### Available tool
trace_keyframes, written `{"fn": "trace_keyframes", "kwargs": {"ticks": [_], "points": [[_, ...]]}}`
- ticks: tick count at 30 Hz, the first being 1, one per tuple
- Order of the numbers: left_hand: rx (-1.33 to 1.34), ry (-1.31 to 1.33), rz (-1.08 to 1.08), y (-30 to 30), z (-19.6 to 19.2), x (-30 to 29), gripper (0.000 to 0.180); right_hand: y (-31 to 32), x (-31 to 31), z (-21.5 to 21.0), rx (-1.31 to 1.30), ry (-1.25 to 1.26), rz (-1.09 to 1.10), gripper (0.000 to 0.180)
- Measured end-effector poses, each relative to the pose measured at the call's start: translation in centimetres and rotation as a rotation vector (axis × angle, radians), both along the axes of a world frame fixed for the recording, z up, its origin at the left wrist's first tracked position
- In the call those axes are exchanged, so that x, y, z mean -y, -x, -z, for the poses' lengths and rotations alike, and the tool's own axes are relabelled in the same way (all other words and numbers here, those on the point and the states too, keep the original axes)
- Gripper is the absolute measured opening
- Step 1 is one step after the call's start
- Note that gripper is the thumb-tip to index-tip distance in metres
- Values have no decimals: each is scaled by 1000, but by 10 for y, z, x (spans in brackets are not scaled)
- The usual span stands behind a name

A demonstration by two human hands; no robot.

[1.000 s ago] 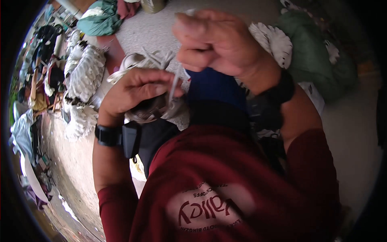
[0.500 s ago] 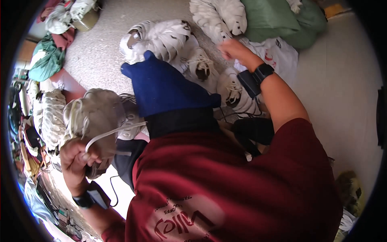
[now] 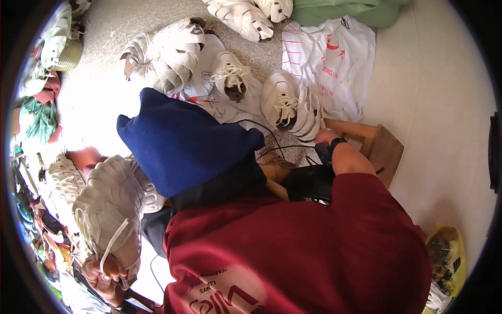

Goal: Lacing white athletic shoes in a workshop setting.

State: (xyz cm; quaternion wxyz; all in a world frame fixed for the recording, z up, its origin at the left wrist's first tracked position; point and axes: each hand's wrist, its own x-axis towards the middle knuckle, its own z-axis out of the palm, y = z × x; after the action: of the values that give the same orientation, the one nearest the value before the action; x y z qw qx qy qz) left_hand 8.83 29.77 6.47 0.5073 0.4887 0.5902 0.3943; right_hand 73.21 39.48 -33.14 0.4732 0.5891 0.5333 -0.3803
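Low on the left, my left hand (image 3: 104,276) is closed round a white shoelace (image 3: 113,243), which loops up in front of a large bundle of white shoes (image 3: 111,196). My right hand (image 3: 326,137) is at the near end of a white shoe (image 3: 308,118), beside a wooden frame (image 3: 361,131). Its fingers are mostly hidden, so whether it grips anything does not show. Another laced white shoe (image 3: 230,78) lies farther left. A blue cloth (image 3: 188,141) covers my lap between the two hands.
Beyond the lap lie a curled bundle of white shoes (image 3: 170,55) and a printed white bag (image 3: 340,65). More white shoes (image 3: 246,18) and green cloth (image 3: 348,10) are at the back. A yellow bag (image 3: 447,259) is at lower right. Black cords cross near my right knee.
The view has shifted. My right hand has come down from above the shoes to beside the wooden frame. My left hand has gone lower, still holding the shoelace.
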Motion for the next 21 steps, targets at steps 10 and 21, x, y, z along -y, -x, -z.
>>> {"fn": "trace_keyframes", "kwargs": {"ticks": [10,21], "points": [[-38,54,-114,-12,-3,-10,33,-53,20,58,-288,-158,-384,22],[-72,144,-142,-25,-10,-27,32,-75,56,125,-294,-380,255,15]]}}
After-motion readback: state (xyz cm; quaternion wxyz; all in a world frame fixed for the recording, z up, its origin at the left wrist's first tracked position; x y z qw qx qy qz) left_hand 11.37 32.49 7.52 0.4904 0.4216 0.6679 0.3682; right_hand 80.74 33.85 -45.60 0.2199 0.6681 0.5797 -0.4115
